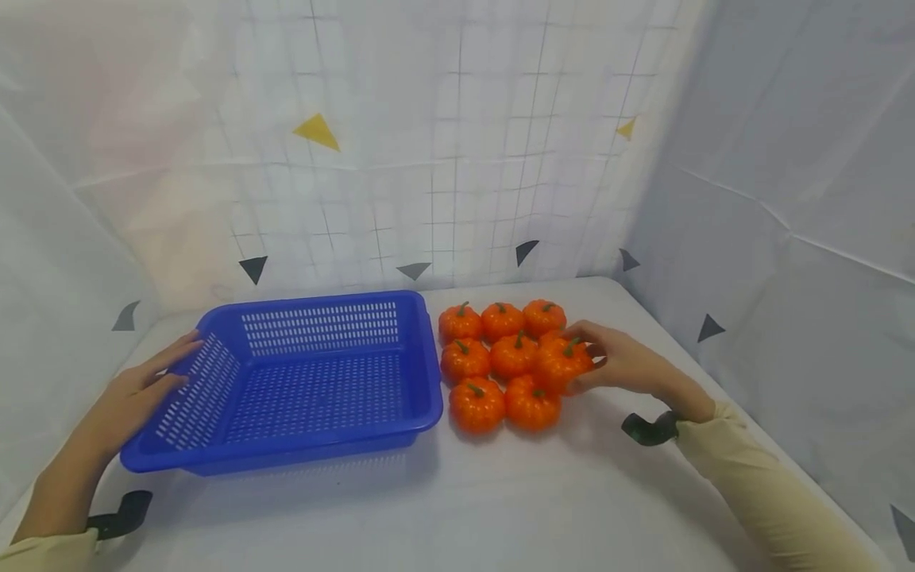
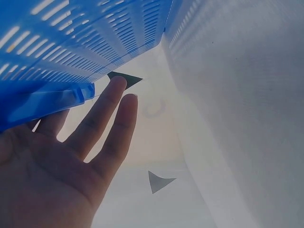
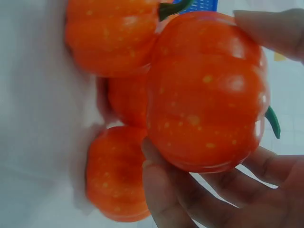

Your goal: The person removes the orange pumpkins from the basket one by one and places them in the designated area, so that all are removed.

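Observation:
My right hand (image 1: 618, 361) grips a small orange toy pumpkin (image 1: 559, 365) with a green stem, thumb on one side and fingers on the other. In the right wrist view the held pumpkin (image 3: 206, 92) fills the middle, and the fingertips (image 3: 159, 183) curve round its lower side. It overlaps the neighbouring pumpkins in the head view. At the left end of a blue plastic basket (image 1: 307, 449), my left hand (image 1: 136, 397) rests at the rim. Its fingers are extended in the left wrist view, with the basket wall (image 2: 109, 38) right above them.
Several more pumpkins (image 1: 477, 405) stand close together in rows on the white table (image 1: 500, 508), right beside the basket. White sheeting (image 1: 400, 95) with yellow and dark triangles rises behind and on both sides.

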Demonstrator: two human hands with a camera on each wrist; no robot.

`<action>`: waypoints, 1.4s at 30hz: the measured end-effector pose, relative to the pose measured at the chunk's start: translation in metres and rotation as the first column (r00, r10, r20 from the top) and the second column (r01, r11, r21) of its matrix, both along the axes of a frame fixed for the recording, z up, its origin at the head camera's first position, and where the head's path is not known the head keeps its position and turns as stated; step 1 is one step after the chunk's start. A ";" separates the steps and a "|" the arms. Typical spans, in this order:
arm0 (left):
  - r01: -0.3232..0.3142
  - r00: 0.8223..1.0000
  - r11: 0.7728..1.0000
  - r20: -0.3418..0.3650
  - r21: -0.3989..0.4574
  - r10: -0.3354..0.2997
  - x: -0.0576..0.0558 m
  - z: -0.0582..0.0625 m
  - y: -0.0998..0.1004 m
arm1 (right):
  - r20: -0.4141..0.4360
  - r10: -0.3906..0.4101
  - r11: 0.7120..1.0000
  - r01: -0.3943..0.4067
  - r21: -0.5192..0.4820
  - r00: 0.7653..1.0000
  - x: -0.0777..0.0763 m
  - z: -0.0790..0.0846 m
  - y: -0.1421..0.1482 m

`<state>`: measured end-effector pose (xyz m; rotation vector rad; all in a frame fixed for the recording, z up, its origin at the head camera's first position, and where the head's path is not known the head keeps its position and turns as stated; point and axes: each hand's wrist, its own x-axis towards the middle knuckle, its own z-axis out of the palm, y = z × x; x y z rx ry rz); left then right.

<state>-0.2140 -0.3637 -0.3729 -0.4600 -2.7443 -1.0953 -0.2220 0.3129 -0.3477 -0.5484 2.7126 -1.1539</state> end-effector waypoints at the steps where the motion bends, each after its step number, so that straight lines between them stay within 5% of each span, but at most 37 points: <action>1: 0.001 1.000 1.000 -0.004 0.001 -0.001 0.000 0.000 0.000 | 0.002 0.000 1.000 0.000 0.001 1.000 0.000 0.000 0.001; 15: 0.016 1.000 1.000 -0.014 0.002 -0.016 0.001 0.000 0.000 | 0.022 -0.028 0.999 0.027 0.044 0.999 -0.001 -0.009 0.021; 27: -0.002 1.000 1.000 -0.001 -0.005 0.002 0.001 -0.002 0.000 | 0.139 -0.077 0.990 0.059 0.126 0.987 -0.002 -0.026 0.024; 34: 0.010 1.000 0.999 -0.015 -0.033 -0.011 0.001 -0.001 0.001 | 0.084 -0.083 0.981 0.066 0.184 0.993 -0.001 -0.033 0.020; 42: -0.025 0.991 0.990 -0.135 -0.136 0.006 0.001 0.007 0.004 | -0.029 0.005 0.960 0.004 0.279 1.000 0.005 -0.020 0.015</action>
